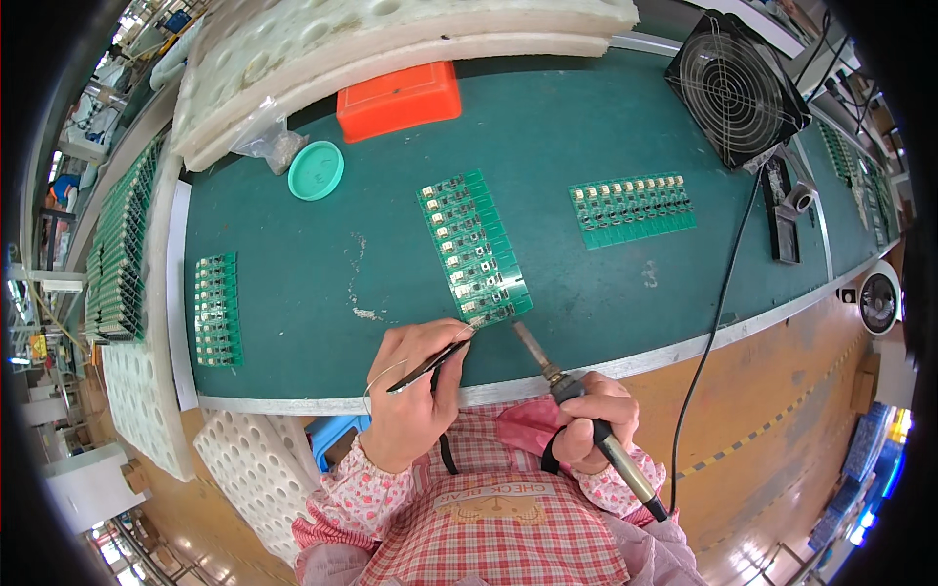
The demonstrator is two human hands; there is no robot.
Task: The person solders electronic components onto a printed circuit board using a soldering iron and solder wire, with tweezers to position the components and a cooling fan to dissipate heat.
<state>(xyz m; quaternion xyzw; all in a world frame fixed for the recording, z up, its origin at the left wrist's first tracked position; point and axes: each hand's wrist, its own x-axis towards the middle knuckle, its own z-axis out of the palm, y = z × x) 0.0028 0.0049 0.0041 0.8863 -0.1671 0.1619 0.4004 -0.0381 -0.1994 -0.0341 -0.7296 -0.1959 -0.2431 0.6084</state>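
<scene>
Left of the left hand (pixel 414 398) lies a small circuit board (pixel 217 311). That hand's fingers pinch a slim black tool (pixel 427 367). Just beyond them lies the central circuit board (pixel 473 246). The right hand (pixel 601 418) grips a soldering iron (pixel 566 388); farther beyond it sits another board (pixel 635 212).

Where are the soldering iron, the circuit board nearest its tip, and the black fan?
Soldering iron (pixel 566 388): head view, on its dark front grip.
Circuit board (pixel 476 248): head view, on its middle.
Black fan (pixel 731 88): head view, on its wire guard.
</scene>
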